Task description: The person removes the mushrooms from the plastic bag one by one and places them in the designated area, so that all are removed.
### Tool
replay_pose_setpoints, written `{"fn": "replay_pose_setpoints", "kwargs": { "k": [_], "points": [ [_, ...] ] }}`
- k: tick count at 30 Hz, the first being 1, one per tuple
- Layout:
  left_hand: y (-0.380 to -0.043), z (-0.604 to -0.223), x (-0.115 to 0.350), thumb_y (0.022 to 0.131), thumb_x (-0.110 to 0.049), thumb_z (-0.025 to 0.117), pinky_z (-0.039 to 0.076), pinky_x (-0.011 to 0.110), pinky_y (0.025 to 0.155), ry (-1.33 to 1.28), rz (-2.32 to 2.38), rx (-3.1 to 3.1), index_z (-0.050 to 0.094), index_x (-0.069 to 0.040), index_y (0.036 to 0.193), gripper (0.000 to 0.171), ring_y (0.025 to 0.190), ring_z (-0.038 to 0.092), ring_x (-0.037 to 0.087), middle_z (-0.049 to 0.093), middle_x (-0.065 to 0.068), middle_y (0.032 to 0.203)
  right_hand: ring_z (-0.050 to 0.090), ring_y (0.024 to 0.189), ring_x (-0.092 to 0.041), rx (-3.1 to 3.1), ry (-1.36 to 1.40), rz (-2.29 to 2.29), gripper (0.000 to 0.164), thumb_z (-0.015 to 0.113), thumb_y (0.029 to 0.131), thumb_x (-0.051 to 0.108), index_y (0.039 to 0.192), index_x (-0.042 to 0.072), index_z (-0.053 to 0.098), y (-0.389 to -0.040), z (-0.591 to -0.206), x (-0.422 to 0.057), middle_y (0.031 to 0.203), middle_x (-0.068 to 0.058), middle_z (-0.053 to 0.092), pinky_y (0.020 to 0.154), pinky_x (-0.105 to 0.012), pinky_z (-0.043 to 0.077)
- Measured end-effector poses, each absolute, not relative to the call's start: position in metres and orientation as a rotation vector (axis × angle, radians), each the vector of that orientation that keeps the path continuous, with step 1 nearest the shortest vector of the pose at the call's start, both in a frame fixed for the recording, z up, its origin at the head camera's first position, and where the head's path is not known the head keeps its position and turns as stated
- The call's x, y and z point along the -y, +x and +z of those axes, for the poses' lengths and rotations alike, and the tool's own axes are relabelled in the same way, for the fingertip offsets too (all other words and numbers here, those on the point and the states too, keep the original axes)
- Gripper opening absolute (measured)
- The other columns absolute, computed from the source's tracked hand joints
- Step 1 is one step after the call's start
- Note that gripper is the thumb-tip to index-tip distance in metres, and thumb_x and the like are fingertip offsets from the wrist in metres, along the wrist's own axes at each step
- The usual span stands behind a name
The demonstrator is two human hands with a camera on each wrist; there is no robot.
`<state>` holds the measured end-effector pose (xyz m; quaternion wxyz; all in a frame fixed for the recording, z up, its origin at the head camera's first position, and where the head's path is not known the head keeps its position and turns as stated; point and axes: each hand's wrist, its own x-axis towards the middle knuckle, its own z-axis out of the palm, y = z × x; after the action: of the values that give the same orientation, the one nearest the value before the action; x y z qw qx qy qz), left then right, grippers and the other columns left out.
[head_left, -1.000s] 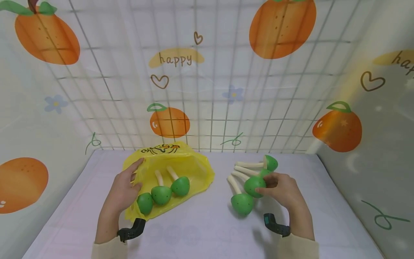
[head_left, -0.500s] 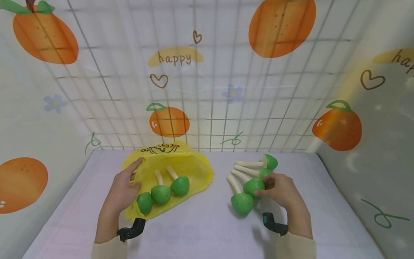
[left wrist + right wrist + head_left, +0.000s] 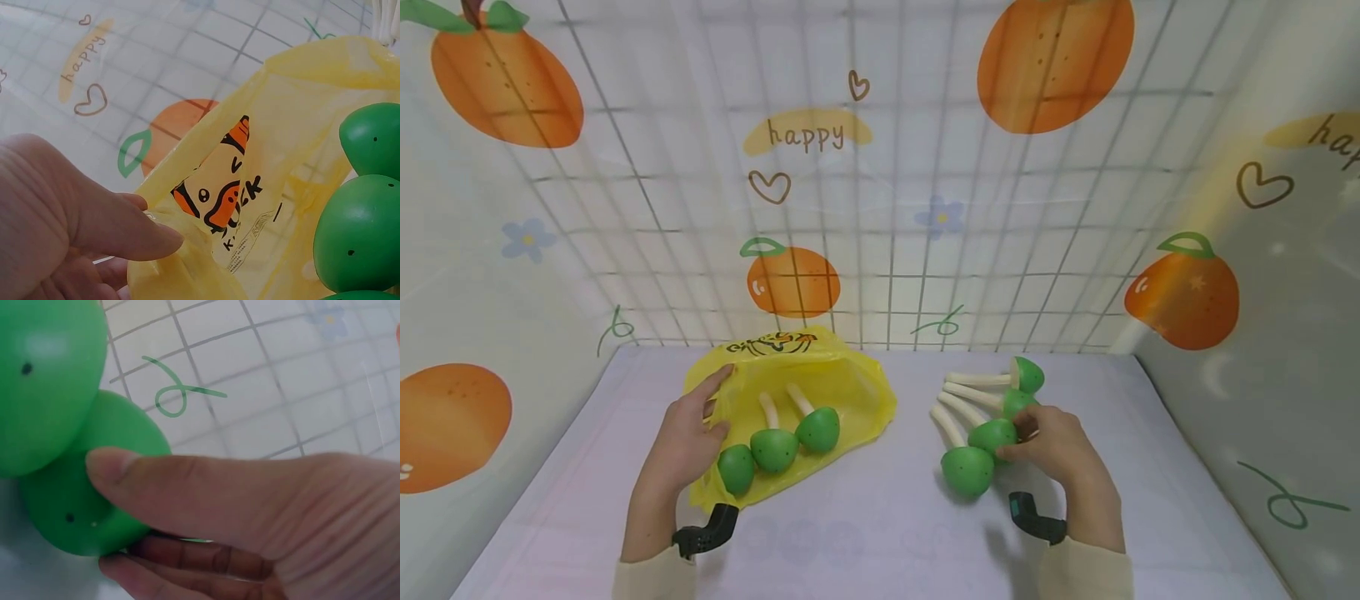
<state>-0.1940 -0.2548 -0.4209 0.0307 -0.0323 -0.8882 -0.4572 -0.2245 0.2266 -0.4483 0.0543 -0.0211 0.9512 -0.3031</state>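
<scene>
My left hand (image 3: 687, 437) pinches the left edge of a yellow plastic bag (image 3: 865, 392), thumb outside in the left wrist view. The bag lies with its mouth wide and a printed duck on its back. Inside are three toy mushrooms with green speckled caps, one cap (image 3: 817, 430) farthest right; the leftmost one's stem is hidden. On the right, my right hand (image 3: 1052, 446) grips the cap of a green mushroom (image 3: 988, 435), thumb across it and fingers beneath in the right wrist view. Another mushroom (image 3: 967, 472) touches it in front.
Two more mushrooms lie behind the gripped one, the farthest cap (image 3: 1028, 375) near the back. Stems in this group point left. A white cloth (image 3: 850, 542) covers the table. A printed curtain (image 3: 887, 208) over a wire grid rises behind, with walls at both sides.
My right hand has shifted slightly toward me at the gripped cap, and the front mushroom has slid a little right. The left hand and bag stay where they were.
</scene>
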Motion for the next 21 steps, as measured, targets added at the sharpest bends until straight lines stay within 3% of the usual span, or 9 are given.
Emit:
{"fn": "replay_pose_setpoints", "kwargs": {
  "k": [12, 17, 21],
  "points": [
    [-0.194, -0.422, 0.256, 0.096, 0.014, 0.052, 0.057, 0.049, 0.100, -0.112, -1.389, 2.735, 0.032, -0.011, 0.166, 0.077, 0.141, 0.051, 0.045, 0.038, 0.022, 0.164, 0.065, 0.112, -0.046, -3.010, 0.113, -1.083, 0.053, 0.082, 0.090, 0.029, 0.121, -0.010, 0.066, -0.217, -0.437, -0.220, 0.118, -0.029, 0.071, 0.088, -0.057, 0.057],
    [-0.194, -0.421, 0.256, 0.097, 0.013, 0.052, 0.056, 0.050, 0.101, -0.105, -1.392, 2.739, 0.031, -0.011, 0.166, 0.076, 0.141, 0.051, 0.045, 0.039, 0.022, 0.164, 0.066, 0.117, -0.046, -3.068, 0.172, -1.281, 0.055, 0.081, 0.093, 0.026, 0.130, -0.010, 0.064, -0.218, -0.435, -0.204, 0.127, -0.030, 0.068, 0.096, -0.057, 0.056],
    [-0.193, -0.420, 0.256, 0.097, 0.013, 0.052, 0.054, 0.051, 0.102, -0.100, -1.371, 2.749, 0.031, -0.011, 0.166, 0.077, 0.142, 0.049, 0.046, 0.038, 0.022, 0.164, 0.066, 0.121, -0.043, -3.046, 0.140, -1.504, 0.060, 0.082, 0.093, 0.023, 0.138, -0.009, 0.061, -0.218, -0.429, -0.189, 0.131, -0.029, 0.067, 0.102, -0.050, 0.055]
  ]
}}
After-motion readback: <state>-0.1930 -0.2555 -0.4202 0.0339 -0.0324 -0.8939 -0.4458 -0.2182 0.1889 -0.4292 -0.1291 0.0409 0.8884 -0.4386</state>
